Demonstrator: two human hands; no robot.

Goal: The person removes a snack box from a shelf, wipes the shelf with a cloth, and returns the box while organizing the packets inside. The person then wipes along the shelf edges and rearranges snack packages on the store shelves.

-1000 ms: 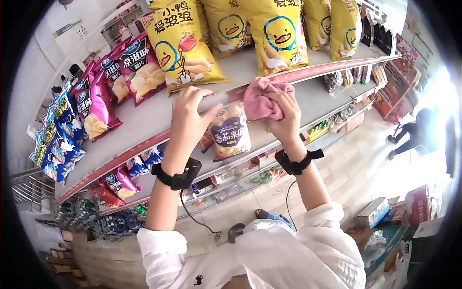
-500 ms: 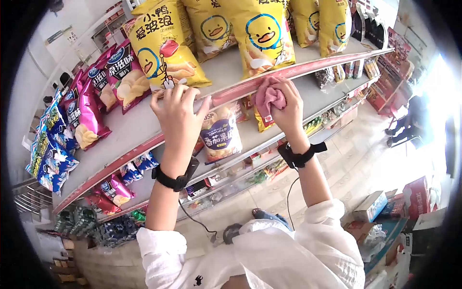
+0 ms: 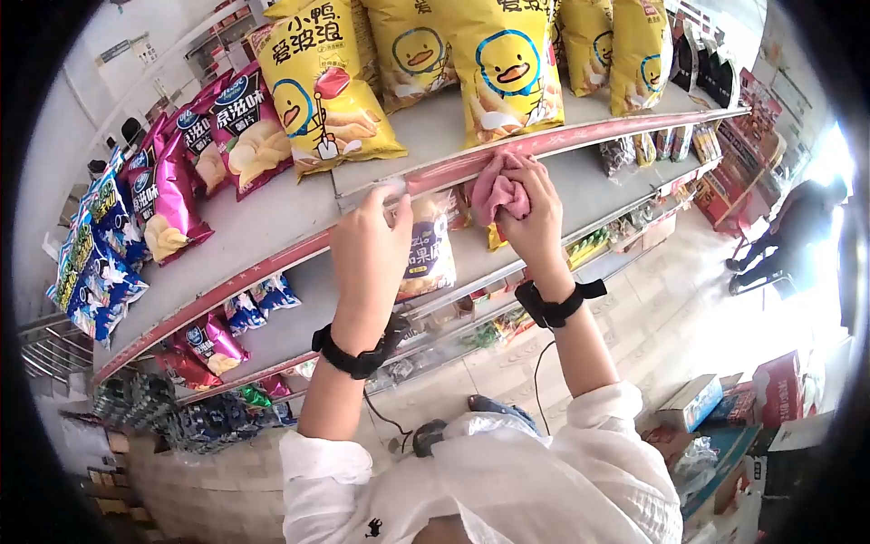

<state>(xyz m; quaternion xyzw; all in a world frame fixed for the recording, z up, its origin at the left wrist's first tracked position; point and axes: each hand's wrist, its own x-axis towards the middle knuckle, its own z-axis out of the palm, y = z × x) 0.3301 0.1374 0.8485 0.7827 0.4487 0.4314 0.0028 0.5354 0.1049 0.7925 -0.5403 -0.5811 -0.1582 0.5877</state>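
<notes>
My right hand (image 3: pixel 535 222) presses a crumpled pink cloth (image 3: pixel 501 189) against the front edge of the upper shelf. My left hand (image 3: pixel 367 258) is at the same edge, further left, its fingers curled in and its tips by the end of the pink edge strip (image 3: pixel 453 170). Whether those fingers pinch anything is hidden. Just above it, a yellow chip bag (image 3: pixel 331 109) with a duck picture stands on the shelf. Another yellow duck bag (image 3: pixel 509 82) stands above the cloth. Behind my left hand, a tomato-flavoured snack bag (image 3: pixel 426 254) is partly covered on the lower shelf.
Pink chip bags (image 3: pixel 249 136) and blue snack bags (image 3: pixel 95 254) fill the upper shelf's left end. Small packets (image 3: pixel 621 156) lie on the lower shelf at right. Cardboard boxes (image 3: pixel 693 403) stand on the floor at right. A person (image 3: pixel 797 227) sits in the background.
My left hand has come off the shelf top, moved right and down, and its spread fingers have curled. The right hand and cloth have shifted slightly left and down along the edge.
</notes>
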